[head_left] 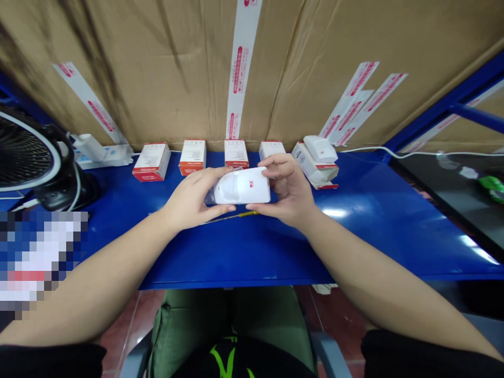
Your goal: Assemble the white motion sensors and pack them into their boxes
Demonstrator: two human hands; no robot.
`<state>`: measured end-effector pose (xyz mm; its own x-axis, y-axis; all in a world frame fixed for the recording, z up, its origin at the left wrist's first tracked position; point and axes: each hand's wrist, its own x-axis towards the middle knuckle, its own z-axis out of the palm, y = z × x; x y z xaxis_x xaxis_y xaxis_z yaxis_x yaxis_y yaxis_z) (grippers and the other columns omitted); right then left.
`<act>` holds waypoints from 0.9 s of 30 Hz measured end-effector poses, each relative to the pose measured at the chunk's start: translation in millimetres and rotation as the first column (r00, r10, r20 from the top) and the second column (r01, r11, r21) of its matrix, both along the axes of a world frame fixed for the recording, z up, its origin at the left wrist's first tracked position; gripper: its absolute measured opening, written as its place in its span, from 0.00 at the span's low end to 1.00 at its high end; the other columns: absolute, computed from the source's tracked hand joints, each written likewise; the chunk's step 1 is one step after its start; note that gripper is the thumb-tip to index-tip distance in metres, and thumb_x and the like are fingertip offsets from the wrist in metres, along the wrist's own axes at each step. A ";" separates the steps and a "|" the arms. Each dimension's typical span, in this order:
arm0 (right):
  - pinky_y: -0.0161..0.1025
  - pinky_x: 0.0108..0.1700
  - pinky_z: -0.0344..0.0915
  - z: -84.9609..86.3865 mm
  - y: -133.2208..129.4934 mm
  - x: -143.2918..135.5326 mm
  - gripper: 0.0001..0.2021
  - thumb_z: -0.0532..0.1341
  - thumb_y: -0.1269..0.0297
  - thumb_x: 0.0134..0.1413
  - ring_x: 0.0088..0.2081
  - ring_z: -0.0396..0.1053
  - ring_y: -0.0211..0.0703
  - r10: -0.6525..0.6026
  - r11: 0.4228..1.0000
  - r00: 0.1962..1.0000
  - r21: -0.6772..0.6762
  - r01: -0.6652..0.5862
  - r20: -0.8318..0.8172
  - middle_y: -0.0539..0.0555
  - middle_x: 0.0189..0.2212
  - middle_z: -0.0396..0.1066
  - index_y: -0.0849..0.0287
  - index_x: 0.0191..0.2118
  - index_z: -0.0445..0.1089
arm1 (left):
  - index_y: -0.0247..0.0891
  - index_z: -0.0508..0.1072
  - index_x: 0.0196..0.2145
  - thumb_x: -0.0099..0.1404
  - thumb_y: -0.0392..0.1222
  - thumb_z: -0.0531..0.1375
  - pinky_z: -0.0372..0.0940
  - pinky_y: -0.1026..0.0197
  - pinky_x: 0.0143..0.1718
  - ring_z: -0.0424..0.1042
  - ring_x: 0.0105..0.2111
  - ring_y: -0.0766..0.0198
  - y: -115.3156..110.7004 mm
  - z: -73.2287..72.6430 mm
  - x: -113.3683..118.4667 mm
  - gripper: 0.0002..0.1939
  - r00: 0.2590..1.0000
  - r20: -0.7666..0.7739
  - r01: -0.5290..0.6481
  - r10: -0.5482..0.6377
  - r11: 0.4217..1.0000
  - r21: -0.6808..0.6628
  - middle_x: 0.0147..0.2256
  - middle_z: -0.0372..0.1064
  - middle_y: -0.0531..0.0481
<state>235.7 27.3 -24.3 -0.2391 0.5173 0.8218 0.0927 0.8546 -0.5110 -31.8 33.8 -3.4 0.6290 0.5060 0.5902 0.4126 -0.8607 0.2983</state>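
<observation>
"Gripping something, are they?"

"Yes, the left hand point(191, 195) and the right hand point(292, 186) are both clamped on a white device point(242, 188), one at each end, above the blue surface point(236, 257)."

"And beneath them?"

"A yellow-handled tool point(248, 213) lies there. Farther back, red-and-white boxes point(151, 161) stand in a row, and another white piece point(321, 149) rests on the rightmost one."
</observation>
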 end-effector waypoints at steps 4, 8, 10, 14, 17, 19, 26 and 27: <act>0.58 0.56 0.77 3.6 -5.4 -3.1 0.26 0.80 0.54 0.54 0.53 0.75 0.55 -0.120 0.973 0.988 0.209 0.099 0.092 0.55 0.53 0.72 0.41 0.56 0.74 | 0.40 0.69 0.67 0.72 0.67 0.66 0.75 0.42 0.60 0.80 0.58 0.43 -3.8 -1.7 3.4 0.37 0.999 0.023 -0.023 0.023 1.000 -0.011 0.61 0.78 0.35; 0.59 0.59 0.76 6.1 -9.6 -4.7 0.26 0.76 0.56 0.60 0.56 0.76 0.57 -0.103 0.965 0.969 0.260 0.043 0.225 0.57 0.57 0.74 0.39 0.62 0.75 | 0.41 0.70 0.66 0.73 0.67 0.65 0.75 0.42 0.59 0.80 0.58 0.43 -8.0 -6.5 6.7 0.35 0.999 0.036 0.001 -0.001 1.000 0.006 0.59 0.79 0.36; 0.59 0.58 0.77 5.1 -10.9 -6.9 0.25 0.74 0.57 0.63 0.56 0.76 0.57 -0.127 0.952 0.962 0.302 0.050 0.242 0.57 0.56 0.75 0.40 0.64 0.74 | 0.41 0.70 0.67 0.74 0.66 0.63 0.76 0.43 0.59 0.80 0.58 0.44 -9.6 -8.2 8.2 0.34 0.998 0.058 0.017 -0.018 1.000 0.022 0.59 0.79 0.36; 0.56 0.53 0.79 4.2 -13.5 -12.9 0.21 0.70 0.60 0.67 0.54 0.78 0.55 -0.183 0.916 0.955 0.393 0.080 0.234 0.59 0.55 0.76 0.45 0.63 0.73 | 0.43 0.70 0.68 0.74 0.61 0.66 0.77 0.44 0.59 0.81 0.57 0.46 -12.8 -6.9 9.7 0.33 0.991 0.134 0.014 -0.023 0.997 0.070 0.60 0.79 0.38; 0.56 0.53 0.80 5.3 -16.7 -18.2 0.14 0.68 0.63 0.67 0.54 0.78 0.55 -0.191 0.905 0.953 0.418 0.079 0.234 0.59 0.55 0.76 0.48 0.56 0.74 | 0.44 0.70 0.69 0.73 0.56 0.69 0.78 0.46 0.59 0.81 0.57 0.48 -14.5 -5.1 9.8 0.32 0.981 0.192 0.011 -0.033 0.993 0.114 0.59 0.80 0.39; 0.57 0.53 0.80 5.3 -19.6 -22.5 0.10 0.69 0.62 0.67 0.55 0.77 0.55 -0.189 0.924 0.945 0.374 0.079 0.268 0.60 0.55 0.75 0.49 0.52 0.74 | 0.45 0.72 0.67 0.73 0.57 0.69 0.78 0.46 0.59 0.82 0.56 0.48 -14.8 -5.8 9.6 0.31 0.981 0.192 -0.008 -0.015 0.993 0.122 0.58 0.81 0.40; 0.48 0.44 0.80 4.9 -26.7 -33.3 0.03 0.65 0.69 0.70 0.42 0.77 0.45 -0.177 0.971 0.959 0.198 0.134 0.222 0.57 0.47 0.72 0.54 0.43 0.74 | 0.44 0.77 0.62 0.74 0.58 0.67 0.79 0.47 0.58 0.83 0.53 0.51 -13.9 -12.5 13.6 0.25 0.981 0.183 -0.079 0.059 0.991 0.105 0.55 0.82 0.42; 0.47 0.44 0.80 6.1 -26.7 -32.9 0.04 0.64 0.71 0.70 0.42 0.78 0.44 -0.180 0.971 0.957 0.198 0.135 0.228 0.57 0.46 0.73 0.54 0.42 0.74 | 0.44 0.77 0.62 0.74 0.56 0.68 0.79 0.48 0.58 0.83 0.52 0.51 -13.5 -12.7 14.9 0.24 0.981 0.182 -0.079 0.059 0.992 0.102 0.55 0.82 0.42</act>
